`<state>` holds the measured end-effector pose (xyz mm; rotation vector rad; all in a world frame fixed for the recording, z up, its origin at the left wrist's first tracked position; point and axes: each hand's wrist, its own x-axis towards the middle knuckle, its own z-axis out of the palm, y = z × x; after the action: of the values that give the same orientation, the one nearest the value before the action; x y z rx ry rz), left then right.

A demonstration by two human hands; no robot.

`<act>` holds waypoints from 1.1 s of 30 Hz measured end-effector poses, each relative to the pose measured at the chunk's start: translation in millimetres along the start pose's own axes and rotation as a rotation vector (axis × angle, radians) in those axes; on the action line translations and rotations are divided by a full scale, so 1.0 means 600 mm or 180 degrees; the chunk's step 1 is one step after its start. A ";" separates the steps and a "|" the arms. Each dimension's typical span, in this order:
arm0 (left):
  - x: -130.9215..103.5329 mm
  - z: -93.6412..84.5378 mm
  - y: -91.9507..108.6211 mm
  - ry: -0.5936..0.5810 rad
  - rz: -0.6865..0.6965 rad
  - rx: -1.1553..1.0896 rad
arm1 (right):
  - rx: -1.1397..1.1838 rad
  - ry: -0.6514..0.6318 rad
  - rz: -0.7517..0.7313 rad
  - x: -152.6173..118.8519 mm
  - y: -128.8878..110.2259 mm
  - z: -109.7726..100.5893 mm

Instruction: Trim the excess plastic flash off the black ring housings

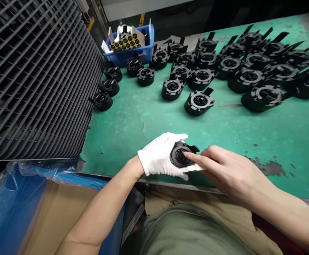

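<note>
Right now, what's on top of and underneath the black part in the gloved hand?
On top, the right hand lays an index finger over the face of the black part. The gloved left hand wraps one side; the underside is hidden, so what lies beneath cannot be seen.

Open tabletop, rack left, black parts behind

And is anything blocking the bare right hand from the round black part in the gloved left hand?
Nothing visible does: the right hand has one finger over the face of the round black part. A white strip shows only at the part's near edge.
</note>
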<state>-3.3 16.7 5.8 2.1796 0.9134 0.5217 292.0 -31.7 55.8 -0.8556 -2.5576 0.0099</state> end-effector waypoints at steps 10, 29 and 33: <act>0.008 0.013 0.015 0.0271 -0.0089 0.0016 | -0.0096 0.0023 -0.0074 0.026 -0.002 0.006; 0.019 -0.013 0.010 -0.0173 -0.0130 -0.0136 | 0.0765 -0.0059 0.0684 -0.009 -0.014 -0.007; 0.026 -0.023 0.019 -0.0317 0.0027 -0.0307 | 0.0711 -0.0242 0.0789 -0.023 -0.017 -0.007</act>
<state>4.2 28.6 24.7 2.1035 0.8097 0.4478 297.7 -48.4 55.4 -1.0927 -2.4421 0.4025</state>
